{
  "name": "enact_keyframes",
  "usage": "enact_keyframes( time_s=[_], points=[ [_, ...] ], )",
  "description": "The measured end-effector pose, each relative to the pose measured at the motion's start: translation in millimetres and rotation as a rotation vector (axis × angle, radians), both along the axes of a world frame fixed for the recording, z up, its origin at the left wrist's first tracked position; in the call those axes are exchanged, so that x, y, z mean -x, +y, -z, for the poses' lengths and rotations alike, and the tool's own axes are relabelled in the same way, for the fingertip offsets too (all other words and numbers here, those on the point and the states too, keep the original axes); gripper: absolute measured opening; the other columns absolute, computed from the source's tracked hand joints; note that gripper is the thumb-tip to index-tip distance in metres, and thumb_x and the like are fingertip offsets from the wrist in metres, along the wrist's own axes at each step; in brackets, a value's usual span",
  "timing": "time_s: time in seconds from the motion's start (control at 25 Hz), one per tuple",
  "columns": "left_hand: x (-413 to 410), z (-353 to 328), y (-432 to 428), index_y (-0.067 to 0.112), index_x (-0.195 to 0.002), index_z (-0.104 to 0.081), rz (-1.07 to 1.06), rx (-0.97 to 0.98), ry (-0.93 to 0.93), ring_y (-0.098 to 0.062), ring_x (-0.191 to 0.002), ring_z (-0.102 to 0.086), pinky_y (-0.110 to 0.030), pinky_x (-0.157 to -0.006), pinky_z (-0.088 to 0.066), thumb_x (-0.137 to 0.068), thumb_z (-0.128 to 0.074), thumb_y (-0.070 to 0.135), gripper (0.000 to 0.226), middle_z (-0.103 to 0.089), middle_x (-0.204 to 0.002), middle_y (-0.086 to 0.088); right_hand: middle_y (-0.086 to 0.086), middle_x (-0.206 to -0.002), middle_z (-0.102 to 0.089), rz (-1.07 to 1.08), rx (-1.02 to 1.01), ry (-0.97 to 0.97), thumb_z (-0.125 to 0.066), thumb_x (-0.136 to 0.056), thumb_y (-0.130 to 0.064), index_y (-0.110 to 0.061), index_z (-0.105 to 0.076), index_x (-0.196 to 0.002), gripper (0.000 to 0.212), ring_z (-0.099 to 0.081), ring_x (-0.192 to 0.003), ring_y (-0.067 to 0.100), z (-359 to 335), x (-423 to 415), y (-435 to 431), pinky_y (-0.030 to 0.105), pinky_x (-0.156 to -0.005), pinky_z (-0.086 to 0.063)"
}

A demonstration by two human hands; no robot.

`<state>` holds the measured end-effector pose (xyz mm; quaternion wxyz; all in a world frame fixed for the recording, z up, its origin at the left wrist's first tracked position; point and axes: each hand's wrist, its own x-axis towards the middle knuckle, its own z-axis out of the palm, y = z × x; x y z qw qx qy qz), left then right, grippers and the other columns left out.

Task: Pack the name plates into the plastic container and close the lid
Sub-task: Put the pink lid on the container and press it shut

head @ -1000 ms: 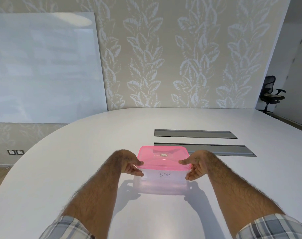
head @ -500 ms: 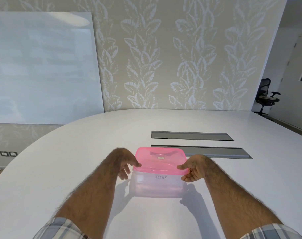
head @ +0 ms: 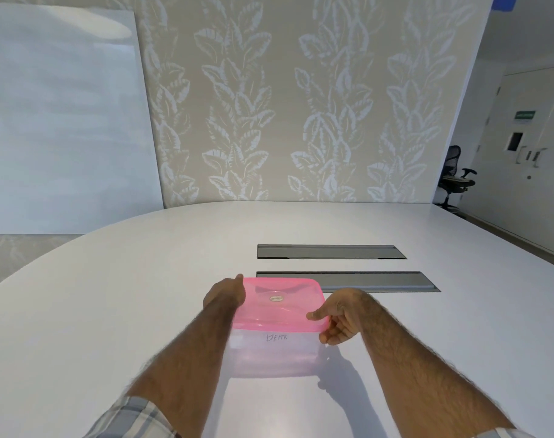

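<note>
A clear plastic container (head: 269, 355) with a handwritten label on its front wall stands on the white table near me. A translucent pink lid (head: 279, 306) covers its top. My left hand (head: 225, 294) lies against the lid's far left corner, fingers curled over the edge. My right hand (head: 340, 314) holds the near right corner, thumb on top of the lid and fingers under its rim. The contents of the container are too hazy to make out; no name plates show anywhere on the table.
Two grey recessed cable hatches (head: 329, 251) (head: 377, 281) lie in the white table (head: 111, 295) just beyond the container. A whiteboard (head: 60, 121) leans on the leaf-patterned wall at left. An office chair (head: 454, 178) stands far right.
My left hand has slid from the lid's near left corner back to its far left corner. My right hand stays at the near right corner. The view has tilted up and moved closer.
</note>
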<state>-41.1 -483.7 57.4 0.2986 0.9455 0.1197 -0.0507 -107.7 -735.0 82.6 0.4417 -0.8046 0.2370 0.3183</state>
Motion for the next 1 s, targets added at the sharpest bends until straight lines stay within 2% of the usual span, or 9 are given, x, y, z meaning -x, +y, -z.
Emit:
enact_keyframes(
  time_s=[0.16,0.28,0.44,0.56,0.64,0.68,0.8,0.88,1.0],
  points=[
    [1.4,22.2,-7.1,0.011,-0.120,-0.067,-0.113,-0.065,-0.096,-0.032,-0.112,-0.063,-0.037,-0.089,-0.047,-0.104,-0.027,0.044,0.054,-0.067,-0.123,-0.011,0.022,-0.084,-0.067,-0.020,0.050,0.008,-0.077,-0.086,-0.024,0.008,-0.048,-0.125,0.058,-0.069,-0.070,0.026,-2.6,-5.6,4.6,0.038,-0.074,-0.059],
    [1.5,23.3,-5.6,0.009,-0.117,-0.067,-0.144,-0.042,-0.121,-0.033,-0.111,-0.063,-0.038,-0.087,-0.048,-0.104,-0.031,0.043,0.052,-0.067,-0.121,-0.012,0.024,-0.086,-0.066,-0.020,0.031,0.000,-0.076,-0.087,-0.021,0.010,-0.043,-0.133,0.065,-0.069,-0.074,0.028,0.0,-9.4,6.7,0.041,-0.077,-0.058],
    [0.6,22.7,-6.4,0.010,-0.117,-0.068,-0.135,-0.086,-0.133,-0.032,-0.109,-0.064,-0.036,-0.086,-0.048,-0.103,-0.031,0.045,0.052,-0.067,-0.120,-0.011,0.023,-0.088,-0.068,-0.035,0.053,0.038,-0.078,-0.085,-0.024,0.010,-0.047,-0.129,0.064,-0.071,-0.072,0.030,-2.6,-13.4,3.7,0.043,-0.081,-0.059],
    [0.0,22.9,-6.0,0.011,-0.119,-0.066,-0.161,-0.100,-0.136,-0.030,-0.110,-0.063,-0.036,-0.088,-0.048,-0.102,-0.032,0.046,0.051,-0.067,-0.121,-0.010,0.025,-0.107,-0.065,-0.050,0.092,0.043,-0.080,-0.081,-0.034,0.004,-0.044,-0.134,0.075,-0.069,-0.078,0.037,-6.0,-24.1,2.3,0.051,-0.075,-0.058],
    [0.0,22.5,-6.8,0.012,-0.120,-0.064,-0.170,-0.102,-0.131,-0.030,-0.111,-0.063,-0.036,-0.089,-0.048,-0.102,-0.032,0.046,0.050,-0.066,-0.121,-0.010,0.025,-0.118,-0.061,-0.019,0.122,-0.079,-0.076,-0.082,-0.045,-0.001,-0.044,-0.135,0.076,-0.067,-0.081,0.039,-5.1,-36.0,8.2,0.052,-0.066,-0.057],
    [-0.1,22.6,-7.1,0.012,-0.120,-0.064,-0.172,-0.103,-0.130,-0.029,-0.111,-0.063,-0.035,-0.089,-0.048,-0.103,-0.032,0.046,0.050,-0.066,-0.121,-0.010,0.023,-0.123,-0.060,-0.007,0.152,-0.183,-0.071,-0.086,-0.049,-0.002,-0.046,-0.134,0.072,-0.067,-0.087,0.039,-3.8,-42.2,14.2,0.051,-0.068,-0.058],
    [-2.4,23.5,-5.6,0.013,-0.121,-0.063,-0.179,-0.108,-0.127,-0.029,-0.111,-0.063,-0.035,-0.089,-0.048,-0.103,-0.031,0.047,0.050,-0.066,-0.122,-0.009,0.020,-0.133,-0.059,-0.038,0.351,-0.517,-0.044,-0.101,-0.040,0.000,-0.055,-0.132,0.051,-0.061,-0.116,0.035,3.2,-62.7,30.3,0.042,-0.096,-0.051],
    [-3.4,27.5,-4.3,0.013,-0.121,-0.062,-0.180,-0.110,-0.123,-0.029,-0.112,-0.062,-0.036,-0.090,-0.048,-0.103,-0.031,0.048,0.051,-0.065,-0.123,-0.009,0.021,-0.129,-0.061,-0.027,0.407,-0.581,-0.034,-0.103,-0.032,-0.001,-0.060,-0.126,0.046,-0.059,-0.118,0.035,12.0,-75.4,35.2,0.036,-0.094,-0.047],
    [-6.7,30.7,-3.4,0.013,-0.122,-0.061,-0.184,-0.125,-0.116,-0.028,-0.114,-0.062,-0.036,-0.092,-0.048,-0.103,-0.030,0.048,0.051,-0.064,-0.123,-0.009,0.017,-0.125,-0.066,0.029,0.519,-0.603,-0.034,-0.101,-0.026,-0.004,-0.067,-0.115,0.042,-0.063,-0.113,0.032,25.3,-88.4,35.5,0.036,-0.093,-0.049]
  ],
)
